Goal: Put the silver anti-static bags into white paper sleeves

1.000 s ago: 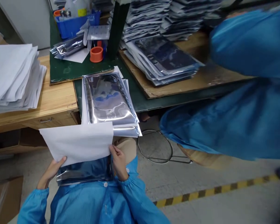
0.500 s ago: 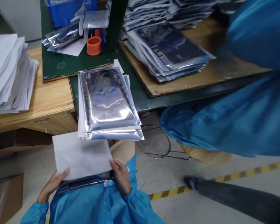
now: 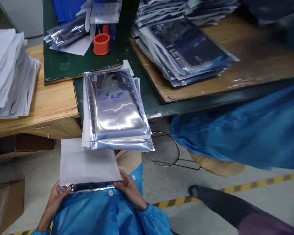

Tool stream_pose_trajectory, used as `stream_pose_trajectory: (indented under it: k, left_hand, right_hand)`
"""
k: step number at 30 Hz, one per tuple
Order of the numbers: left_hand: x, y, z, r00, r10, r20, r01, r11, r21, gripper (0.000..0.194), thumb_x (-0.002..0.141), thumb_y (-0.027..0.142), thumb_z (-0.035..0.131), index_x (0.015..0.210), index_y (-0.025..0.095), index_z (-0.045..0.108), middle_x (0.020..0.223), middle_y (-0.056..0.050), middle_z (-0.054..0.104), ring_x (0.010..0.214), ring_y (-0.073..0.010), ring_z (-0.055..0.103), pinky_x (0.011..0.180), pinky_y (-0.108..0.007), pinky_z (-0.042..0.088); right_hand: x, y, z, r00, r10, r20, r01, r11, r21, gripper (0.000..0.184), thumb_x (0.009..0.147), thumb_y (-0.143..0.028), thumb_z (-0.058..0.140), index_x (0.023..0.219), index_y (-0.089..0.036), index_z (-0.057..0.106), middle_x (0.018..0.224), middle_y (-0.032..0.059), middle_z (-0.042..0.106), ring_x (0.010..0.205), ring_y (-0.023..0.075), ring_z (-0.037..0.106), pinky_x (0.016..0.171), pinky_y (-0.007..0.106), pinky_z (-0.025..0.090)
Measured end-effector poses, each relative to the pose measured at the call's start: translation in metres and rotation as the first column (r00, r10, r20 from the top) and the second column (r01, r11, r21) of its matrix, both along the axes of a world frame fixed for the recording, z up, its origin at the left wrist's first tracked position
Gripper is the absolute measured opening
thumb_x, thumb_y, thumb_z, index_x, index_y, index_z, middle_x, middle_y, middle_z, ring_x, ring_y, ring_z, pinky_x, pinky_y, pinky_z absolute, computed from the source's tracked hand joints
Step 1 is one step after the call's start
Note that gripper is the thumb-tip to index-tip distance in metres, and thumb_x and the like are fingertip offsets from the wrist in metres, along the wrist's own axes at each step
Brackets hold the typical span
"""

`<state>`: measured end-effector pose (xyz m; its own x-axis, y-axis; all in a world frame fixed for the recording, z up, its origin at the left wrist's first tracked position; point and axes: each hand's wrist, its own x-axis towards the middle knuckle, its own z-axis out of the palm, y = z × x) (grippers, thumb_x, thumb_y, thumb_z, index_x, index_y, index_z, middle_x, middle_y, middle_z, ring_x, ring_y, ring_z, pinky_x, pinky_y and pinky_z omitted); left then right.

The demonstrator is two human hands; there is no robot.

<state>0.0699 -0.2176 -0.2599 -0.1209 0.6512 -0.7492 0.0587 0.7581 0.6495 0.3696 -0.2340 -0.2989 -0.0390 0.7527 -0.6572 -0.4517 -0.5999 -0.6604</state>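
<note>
In my lap I hold a shiny silver foil bag point(image 3: 89, 187) with a white sheet point(image 3: 87, 163) lying on top of it. My left hand point(image 3: 55, 197) grips the bag's left corner, fingers curled round the edge. My right hand point(image 3: 129, 189) holds the right corner of bag and sheet, fingers closed on it. Just above them a small stack of silver foil bags point(image 3: 115, 107) overhangs the edge of the green-topped bench point(image 3: 147, 98).
A pile of white sheets point(image 3: 9, 71) lies on the wooden desk point(image 3: 54, 101) at left. More foil bags point(image 3: 183, 49) are heaped on a board at the back, near an orange tape roll point(image 3: 101, 43). Another person in a blue coat point(image 3: 240, 130) stands at right, shoe point(image 3: 198, 191) on the floor.
The white sheet has come down flat over the silver bag, which now shows only at its lower edge. Both hands shifted to the lower corners. The person at right moved away rightward.
</note>
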Motion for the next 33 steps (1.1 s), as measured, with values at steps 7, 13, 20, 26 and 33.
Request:
stream_pose_trajectory:
  k: [7,13,20,26,33]
  left_hand:
    - [-0.004,-0.008,-0.013,0.986,-0.003,-0.165,0.009,0.999,0.038,0.048,0.037,0.043,0.088,0.071,0.018,0.066,0.070,-0.006,0.073,0.074,-0.0284,0.068,0.074,-0.036,0.055]
    - [-0.005,-0.015,-0.025,0.993,0.029,-0.117,-0.023,0.999,0.048,0.049,0.048,0.048,0.081,0.081,0.014,0.068,0.068,-0.006,0.071,0.064,-0.0214,0.065,0.063,-0.029,0.051]
    - [0.007,-0.007,-0.051,0.969,0.134,-0.209,-0.094,0.977,0.190,0.037,0.058,0.052,0.065,0.047,0.020,0.050,0.040,0.003,0.048,0.042,-0.0115,0.042,0.046,-0.023,0.036]
    - [-0.008,0.007,-0.028,0.994,0.056,-0.097,-0.035,0.979,0.203,0.037,0.049,0.036,0.078,0.079,0.017,0.068,0.072,-0.004,0.068,0.065,-0.0195,0.060,0.061,-0.028,0.048]
    - [-0.014,0.067,0.012,0.998,-0.010,0.069,0.011,1.000,-0.021,0.073,0.060,0.057,0.072,0.123,0.024,0.057,0.116,-0.013,0.066,0.108,-0.0325,0.061,0.088,-0.042,0.050]
  right_hand:
    - [-0.001,-0.008,-0.012,0.997,-0.005,0.074,0.010,0.998,-0.066,0.030,0.054,-0.037,0.085,0.068,-0.017,0.068,0.056,0.0005,0.073,0.050,0.0182,0.064,0.058,0.030,0.050]
    - [-0.006,-0.011,-0.028,0.987,-0.023,0.159,0.034,0.997,-0.067,0.032,0.051,-0.043,0.082,0.059,-0.019,0.063,0.046,-0.0008,0.067,0.042,0.0162,0.057,0.049,0.028,0.046]
    - [-0.012,-0.009,-0.040,0.970,0.002,0.245,-0.002,1.000,0.000,0.016,0.061,-0.034,0.068,0.061,-0.019,0.064,0.038,-0.0031,0.061,0.033,0.0134,0.045,0.039,0.025,0.037]
    - [-0.010,-0.002,-0.043,0.939,-0.107,0.327,0.082,0.993,0.089,0.022,0.059,-0.024,0.065,0.080,-0.019,0.068,0.073,0.0027,0.075,0.070,0.0231,0.067,0.065,0.032,0.054]
    - [-0.010,0.006,-0.028,0.979,0.008,0.202,-0.041,0.986,0.159,0.043,0.059,-0.035,0.076,0.098,-0.019,0.069,0.094,0.0091,0.078,0.080,0.0278,0.071,0.076,0.042,0.057]
